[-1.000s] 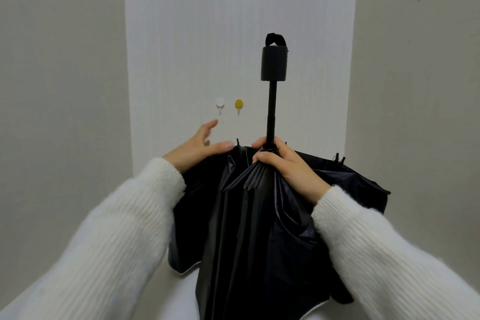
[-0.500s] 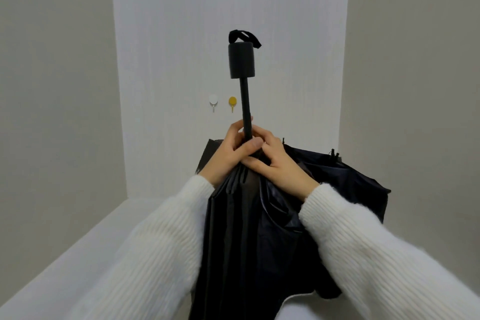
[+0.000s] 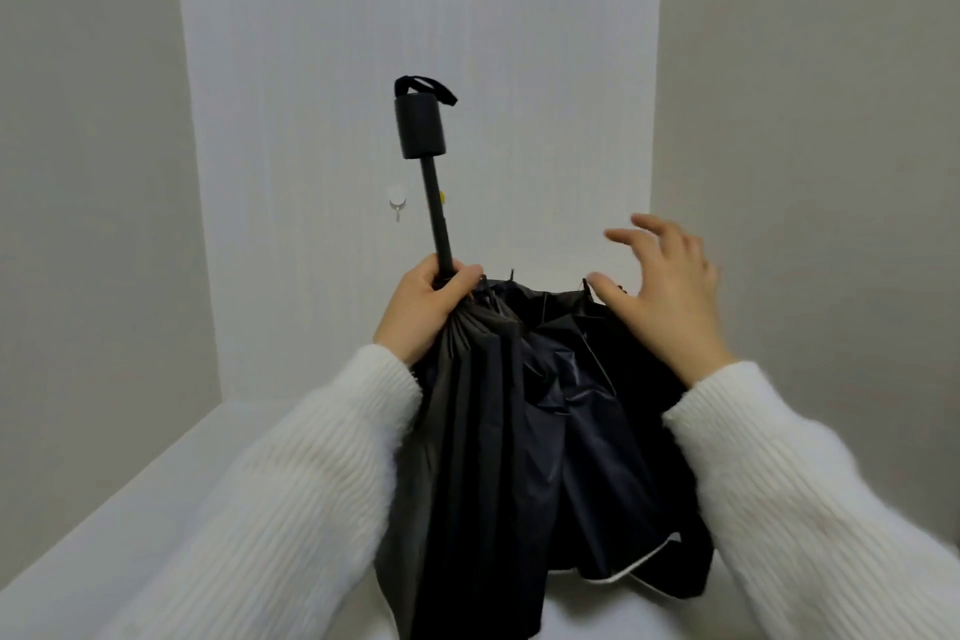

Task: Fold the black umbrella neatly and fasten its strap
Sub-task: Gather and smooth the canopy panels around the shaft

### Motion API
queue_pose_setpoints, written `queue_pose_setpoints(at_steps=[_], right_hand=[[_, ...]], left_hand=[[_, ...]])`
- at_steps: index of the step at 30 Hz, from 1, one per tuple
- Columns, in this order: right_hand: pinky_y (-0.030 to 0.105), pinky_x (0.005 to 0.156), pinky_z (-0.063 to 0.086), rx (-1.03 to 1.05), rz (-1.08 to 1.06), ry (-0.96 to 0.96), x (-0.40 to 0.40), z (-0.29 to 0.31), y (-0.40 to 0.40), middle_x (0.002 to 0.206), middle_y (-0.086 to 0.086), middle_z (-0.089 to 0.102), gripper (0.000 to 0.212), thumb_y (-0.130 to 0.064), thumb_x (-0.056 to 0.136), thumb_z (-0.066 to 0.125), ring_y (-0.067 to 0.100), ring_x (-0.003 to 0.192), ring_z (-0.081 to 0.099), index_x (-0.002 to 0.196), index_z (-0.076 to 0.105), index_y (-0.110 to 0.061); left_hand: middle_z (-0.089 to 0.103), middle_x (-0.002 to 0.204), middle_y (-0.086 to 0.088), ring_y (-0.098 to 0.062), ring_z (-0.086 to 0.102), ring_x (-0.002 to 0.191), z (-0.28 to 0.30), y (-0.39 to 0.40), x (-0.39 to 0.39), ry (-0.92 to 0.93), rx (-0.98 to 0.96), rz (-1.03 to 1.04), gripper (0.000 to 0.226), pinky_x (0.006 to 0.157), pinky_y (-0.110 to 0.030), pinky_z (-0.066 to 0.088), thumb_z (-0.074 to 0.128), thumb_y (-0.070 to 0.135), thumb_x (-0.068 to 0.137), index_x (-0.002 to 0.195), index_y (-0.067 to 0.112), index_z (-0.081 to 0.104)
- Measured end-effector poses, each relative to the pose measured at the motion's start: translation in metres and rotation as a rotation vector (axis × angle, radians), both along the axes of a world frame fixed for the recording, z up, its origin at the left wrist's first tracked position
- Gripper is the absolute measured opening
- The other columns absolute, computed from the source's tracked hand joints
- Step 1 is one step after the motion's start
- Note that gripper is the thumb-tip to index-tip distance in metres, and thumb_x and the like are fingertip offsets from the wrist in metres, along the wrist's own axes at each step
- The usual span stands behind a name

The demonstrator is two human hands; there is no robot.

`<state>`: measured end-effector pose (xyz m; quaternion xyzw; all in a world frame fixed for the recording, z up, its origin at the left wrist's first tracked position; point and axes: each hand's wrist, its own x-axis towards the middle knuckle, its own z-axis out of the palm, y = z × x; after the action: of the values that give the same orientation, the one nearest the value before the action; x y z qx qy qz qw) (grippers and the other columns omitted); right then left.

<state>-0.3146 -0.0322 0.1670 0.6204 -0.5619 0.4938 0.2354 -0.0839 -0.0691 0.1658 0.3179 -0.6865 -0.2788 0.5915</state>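
Note:
The black umbrella (image 3: 519, 431) stands upside down in front of me, its canopy hanging in loose folds. Its shaft rises to a black cylindrical handle (image 3: 420, 127) with a wrist loop (image 3: 426, 86) on top, tilted slightly left. My left hand (image 3: 426, 307) is closed around the shaft where the ribs gather. My right hand (image 3: 662, 291) hovers with spread fingers above the right side of the canopy, its thumb close to a rib tip. The fastening strap is not visible among the folds.
A white surface (image 3: 130, 509) lies below the umbrella, enclosed by grey walls left and right and a white back wall. A white wall hook (image 3: 396, 197) is on the back wall; a yellow hook (image 3: 441, 197) beside it is mostly hidden behind the shaft.
My right hand let go of the shaft and moved out to the right, fingers spread. My left hand took over the grip at the rib gather. The handle tilted left.

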Motion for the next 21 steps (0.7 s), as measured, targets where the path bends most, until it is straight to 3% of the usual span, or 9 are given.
queue_pose_setpoints(at_steps=[3,5,8,10,13,15,18,21], right_hand=[[0.046,0.111,0.027,0.225,0.121,-0.218,-0.008,-0.011,-0.014,0.149,0.004,0.036,0.076,-0.048,0.081,0.065,0.026,0.136,0.030,0.145,0.032,-0.025],[0.042,0.110,0.031,0.380,0.353,-0.442,-0.005,-0.011,-0.024,0.151,0.008,0.033,0.086,-0.046,0.081,0.068,0.025,0.136,0.035,0.149,0.019,-0.026],[0.032,0.090,0.042,0.560,0.660,-0.810,0.003,-0.004,-0.035,0.124,0.006,0.048,0.081,-0.035,0.088,0.063,0.014,0.100,0.056,0.151,0.014,-0.027],[0.027,0.080,0.045,0.616,0.725,-0.798,0.007,0.000,-0.047,0.115,0.001,0.052,0.076,-0.028,0.088,0.062,0.007,0.091,0.055,0.150,0.018,-0.025],[0.031,0.098,0.045,0.703,0.819,-0.746,0.019,0.003,-0.063,0.139,0.005,0.050,0.085,-0.031,0.073,0.069,0.018,0.114,0.057,0.148,0.028,-0.028],[0.036,0.108,0.039,0.738,0.897,-0.744,0.029,0.005,-0.069,0.140,0.006,0.051,0.080,-0.030,0.070,0.070,0.019,0.120,0.056,0.143,0.038,-0.025],[0.037,0.109,0.040,0.723,1.021,-0.755,0.050,0.006,-0.073,0.132,0.006,0.060,0.060,-0.027,0.080,0.068,0.017,0.119,0.058,0.136,0.049,-0.017],[0.025,0.095,0.048,0.685,1.087,-0.663,0.072,0.005,-0.064,0.118,0.001,0.069,0.042,-0.034,0.095,0.053,0.010,0.110,0.064,0.132,0.054,-0.013]], left_hand=[[0.058,0.075,0.002,-0.006,0.055,0.070,0.001,0.000,0.006,-0.066,-0.013,-0.020,0.015,0.074,-0.020,0.045,0.055,0.022,0.093,0.083,0.011,0.056],[0.057,0.074,0.005,-0.003,0.054,0.069,0.002,0.002,0.007,-0.094,-0.020,-0.065,0.014,0.074,-0.016,0.044,0.053,0.019,0.094,0.084,0.011,0.055],[0.055,0.074,0.005,-0.003,0.053,0.069,0.002,0.005,0.008,-0.128,-0.033,-0.107,0.014,0.071,-0.012,0.043,0.051,0.018,0.095,0.084,0.012,0.055],[0.054,0.073,0.004,-0.004,0.052,0.069,0.002,0.006,0.009,-0.139,-0.038,-0.144,0.016,0.070,-0.012,0.043,0.050,0.016,0.096,0.081,0.012,0.055],[0.053,0.073,0.003,-0.004,0.051,0.068,0.002,0.009,0.010,-0.144,-0.037,-0.181,0.015,0.069,-0.011,0.043,0.048,0.013,0.096,0.084,0.008,0.056],[0.056,0.079,0.001,-0.004,0.053,0.071,0.001,0.007,0.012,-0.120,-0.028,-0.166,0.013,0.071,-0.011,0.043,0.048,0.012,0.095,0.089,0.007,0.058],[0.062,0.104,0.001,-0.002,0.059,0.092,-0.003,0.000,0.014,-0.087,-0.015,-0.127,0.019,0.085,-0.013,0.045,0.046,0.016,0.097,0.111,0.012,0.059],[0.052,0.118,0.017,0.022,0.053,0.095,-0.005,-0.001,0.014,-0.083,0.019,-0.111,0.032,0.079,0.000,0.041,0.044,0.024,0.098,0.130,0.020,0.043]])
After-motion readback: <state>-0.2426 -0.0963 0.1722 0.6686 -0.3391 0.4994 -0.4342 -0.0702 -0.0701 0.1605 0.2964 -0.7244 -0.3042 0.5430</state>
